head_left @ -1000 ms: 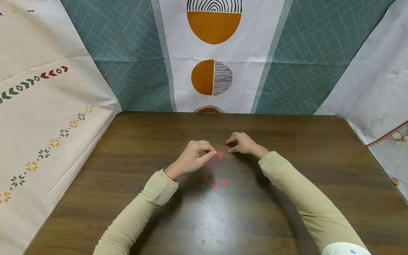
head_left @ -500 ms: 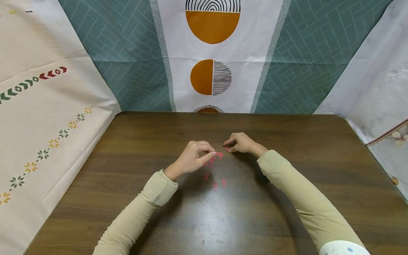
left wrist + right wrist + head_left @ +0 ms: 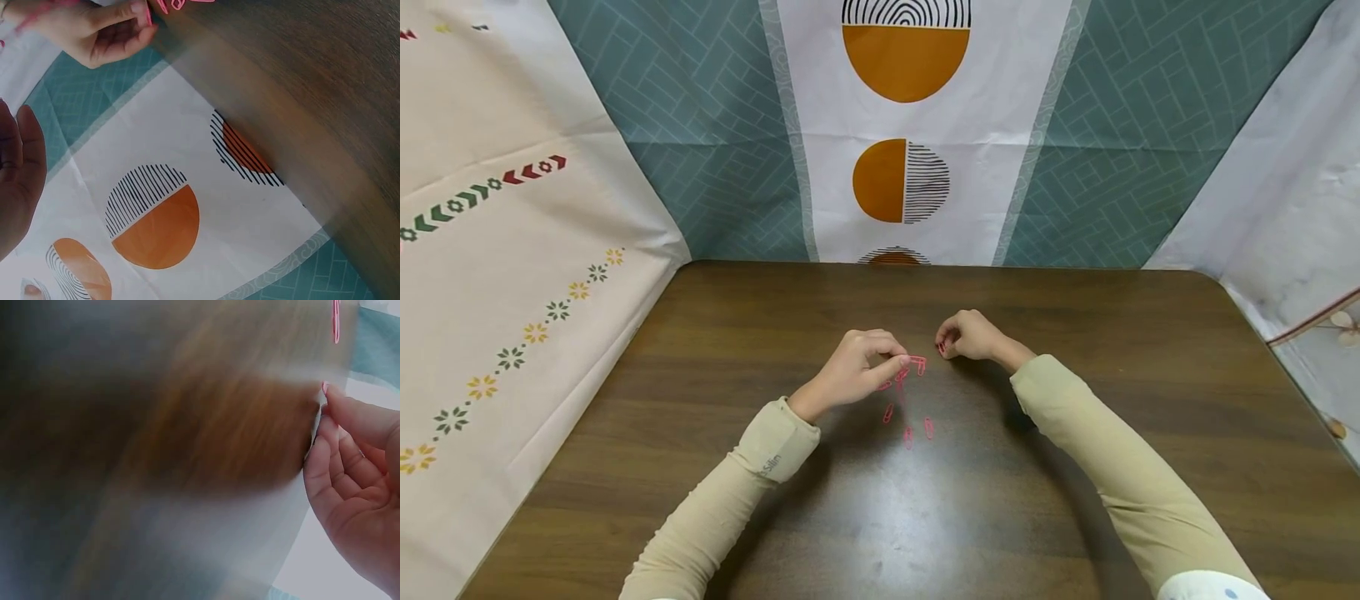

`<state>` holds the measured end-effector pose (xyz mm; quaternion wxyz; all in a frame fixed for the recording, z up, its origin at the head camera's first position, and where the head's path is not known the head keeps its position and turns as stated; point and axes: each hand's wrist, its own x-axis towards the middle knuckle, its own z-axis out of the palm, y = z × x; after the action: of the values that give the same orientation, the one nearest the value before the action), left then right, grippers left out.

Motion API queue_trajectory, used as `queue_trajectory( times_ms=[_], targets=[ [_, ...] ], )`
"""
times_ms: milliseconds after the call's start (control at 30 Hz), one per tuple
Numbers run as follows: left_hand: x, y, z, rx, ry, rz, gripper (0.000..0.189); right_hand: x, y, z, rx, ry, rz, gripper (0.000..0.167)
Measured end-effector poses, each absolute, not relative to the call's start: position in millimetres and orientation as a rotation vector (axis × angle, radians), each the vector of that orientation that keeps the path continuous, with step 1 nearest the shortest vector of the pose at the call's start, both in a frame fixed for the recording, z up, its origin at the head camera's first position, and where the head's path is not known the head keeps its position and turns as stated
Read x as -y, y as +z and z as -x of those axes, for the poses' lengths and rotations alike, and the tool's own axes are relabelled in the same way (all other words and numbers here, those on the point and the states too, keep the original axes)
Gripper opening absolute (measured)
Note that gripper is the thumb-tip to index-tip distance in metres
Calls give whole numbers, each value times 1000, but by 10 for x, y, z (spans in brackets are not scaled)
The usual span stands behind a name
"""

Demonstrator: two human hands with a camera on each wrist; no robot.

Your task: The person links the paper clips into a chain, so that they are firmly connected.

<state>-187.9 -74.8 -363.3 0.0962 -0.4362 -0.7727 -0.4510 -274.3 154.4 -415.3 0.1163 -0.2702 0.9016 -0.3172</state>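
Observation:
In the head view my left hand [image 3: 853,368] pinches a pink paper clip [image 3: 916,359] between thumb and index finger. Another pink clip [image 3: 922,367] hangs down from its far end. To the right, my right hand [image 3: 973,336] grips a single paper clip [image 3: 942,347] at the fingertips, a short way from the left hand's clips. The right wrist view shows only the tip of this clip [image 3: 325,388] above the thumb, the rest hidden by the fingers. More pink clips [image 3: 902,377] show just below the left fingertips.
Loose pink paper clips lie on the brown wooden table [image 3: 1045,517] nearer the person, among them one at the left [image 3: 888,413] and one at the right [image 3: 928,428]. A patterned cloth [image 3: 722,167] hangs behind the table's far edge.
The right hand's fingers have drawn in around their paper clip, which now shows less and stands slightly farther right. The left hand stays nearly still, holding its clip.

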Motion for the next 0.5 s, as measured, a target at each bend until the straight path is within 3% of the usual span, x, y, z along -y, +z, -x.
queue_trajectory(
  times_ms=[133,500],
  targets=[
    [732,-3619,1873,2308,-1339,1277,10,-1634,-4143,2697,-2644,-952,811,4],
    [671,-3336,1660,2338,-1335,1262,9,-1793,-4099,2556,-2585,-1097,718,6]
  ],
)
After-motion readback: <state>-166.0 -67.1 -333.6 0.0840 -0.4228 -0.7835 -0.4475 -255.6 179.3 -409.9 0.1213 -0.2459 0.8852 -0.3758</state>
